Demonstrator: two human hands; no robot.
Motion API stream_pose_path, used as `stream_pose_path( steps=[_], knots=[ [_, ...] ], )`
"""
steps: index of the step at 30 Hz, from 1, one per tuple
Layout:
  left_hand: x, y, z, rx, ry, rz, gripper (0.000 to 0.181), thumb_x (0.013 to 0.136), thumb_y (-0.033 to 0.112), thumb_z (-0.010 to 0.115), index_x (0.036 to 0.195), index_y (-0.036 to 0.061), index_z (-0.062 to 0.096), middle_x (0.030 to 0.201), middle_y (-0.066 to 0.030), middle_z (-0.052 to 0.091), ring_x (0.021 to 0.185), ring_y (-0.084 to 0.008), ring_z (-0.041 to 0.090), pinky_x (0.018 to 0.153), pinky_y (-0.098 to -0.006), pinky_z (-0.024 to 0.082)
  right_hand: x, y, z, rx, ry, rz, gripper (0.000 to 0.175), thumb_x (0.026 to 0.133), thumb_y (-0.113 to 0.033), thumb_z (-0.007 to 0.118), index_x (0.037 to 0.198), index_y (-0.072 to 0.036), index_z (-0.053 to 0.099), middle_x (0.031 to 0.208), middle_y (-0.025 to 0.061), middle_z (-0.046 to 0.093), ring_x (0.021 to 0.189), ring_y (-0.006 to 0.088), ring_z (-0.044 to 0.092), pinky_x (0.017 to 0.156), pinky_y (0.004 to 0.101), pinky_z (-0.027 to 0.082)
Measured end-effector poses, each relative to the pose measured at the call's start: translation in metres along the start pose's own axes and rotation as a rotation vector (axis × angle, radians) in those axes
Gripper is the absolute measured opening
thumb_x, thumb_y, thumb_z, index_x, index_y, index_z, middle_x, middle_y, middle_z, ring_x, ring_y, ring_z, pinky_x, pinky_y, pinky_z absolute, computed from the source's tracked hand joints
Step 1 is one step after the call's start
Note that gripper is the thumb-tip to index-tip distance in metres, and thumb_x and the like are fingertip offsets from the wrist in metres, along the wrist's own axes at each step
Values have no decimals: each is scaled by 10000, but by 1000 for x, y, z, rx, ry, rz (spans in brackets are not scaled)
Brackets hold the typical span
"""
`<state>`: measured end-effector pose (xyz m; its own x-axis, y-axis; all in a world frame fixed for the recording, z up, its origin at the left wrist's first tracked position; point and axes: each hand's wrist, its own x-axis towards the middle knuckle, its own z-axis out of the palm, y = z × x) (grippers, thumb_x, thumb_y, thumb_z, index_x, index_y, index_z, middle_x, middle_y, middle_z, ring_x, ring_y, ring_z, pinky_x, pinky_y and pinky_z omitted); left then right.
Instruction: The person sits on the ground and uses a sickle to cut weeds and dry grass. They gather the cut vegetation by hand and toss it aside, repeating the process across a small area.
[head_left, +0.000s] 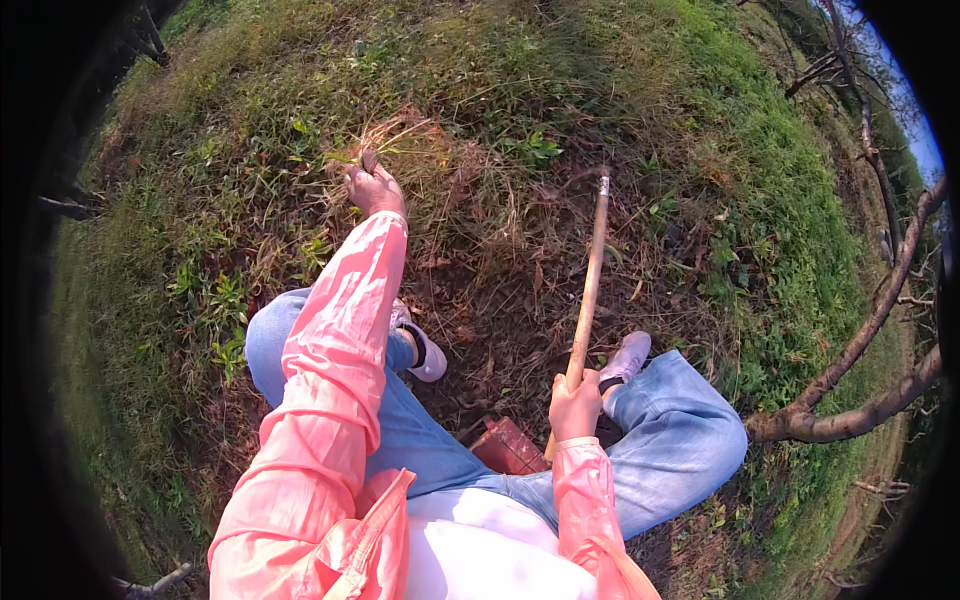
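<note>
My left hand (375, 187) is closed on a tuft of dry grass (394, 139) with pale stalks, out ahead of me at the left. My right hand (576, 405) grips the long wooden handle (591, 292) of a tool near its lower end. The handle points away from me, with a light metallic collar (604, 184) at the far end. The tool's head lies low among the weeds and is too unclear to name. Whether the left hand's grass is still rooted, I cannot tell.
Under me is a reddish-brown box-like seat (510, 448), partly hidden by my legs. My shoes (628, 356) rest on soil with dry litter. Green weeds (532, 146) grow ahead. A forked bare tree branch (825, 427) reaches in from the right, beside my knee.
</note>
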<state>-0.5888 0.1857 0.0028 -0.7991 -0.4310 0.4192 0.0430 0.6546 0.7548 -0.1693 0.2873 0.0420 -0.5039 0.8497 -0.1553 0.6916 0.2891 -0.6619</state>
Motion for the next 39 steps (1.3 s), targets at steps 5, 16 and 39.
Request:
stream_pose_path(
  steps=[5,16,39],
  knots=[
    [-48,-37,20,39,-204,-125,412,938,352,526,1031,-48,551,1009,-292,611,944,-448,590,827,-478,455,28,-16,0,-61,-72,-72,250,846,-125,632,912,23,441,752,300,597,756,489,597,632,519,472],
    [-151,-95,37,102,-848,-323,789,771,460,752,1238,-81,419,1144,-217,609,1024,-319,629,878,-401,492,-45,-11,-125,-112,-543,82,301,810,-137,670,1011,23,515,769,267,632,771,433,645,644,458,502],
    [-200,-34,160,111,-1243,-566,276,800,101,575,967,-111,631,875,-163,666,836,-261,625,697,-416,481,-30,-48,-188,-74,-601,703,400,871,-137,618,1260,-83,541,777,98,628,653,197,604,614,351,502]
  ],
)
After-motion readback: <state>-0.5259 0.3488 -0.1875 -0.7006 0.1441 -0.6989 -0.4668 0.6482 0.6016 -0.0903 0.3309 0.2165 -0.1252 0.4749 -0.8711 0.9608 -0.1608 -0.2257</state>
